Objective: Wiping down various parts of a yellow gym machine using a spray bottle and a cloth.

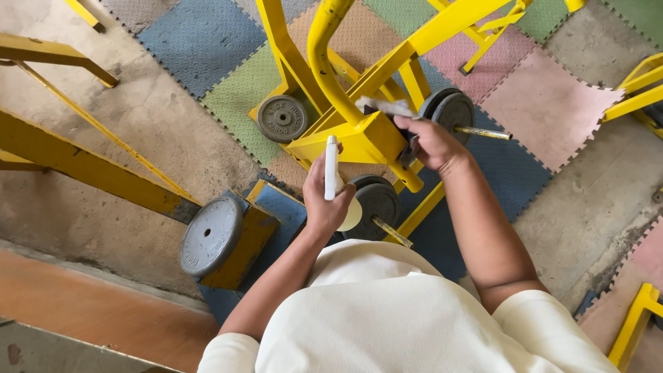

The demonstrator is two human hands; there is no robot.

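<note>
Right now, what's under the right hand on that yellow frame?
The right hand presses a whitish cloth onto the yellow frame. Below it sits a grey weight plate. The frame surface beneath hand and cloth is hidden.

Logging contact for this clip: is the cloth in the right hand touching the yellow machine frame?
Touching. The head view shows the right hand pressing the pale cloth flat against the yellow frame, with no gap visible between them.
</note>
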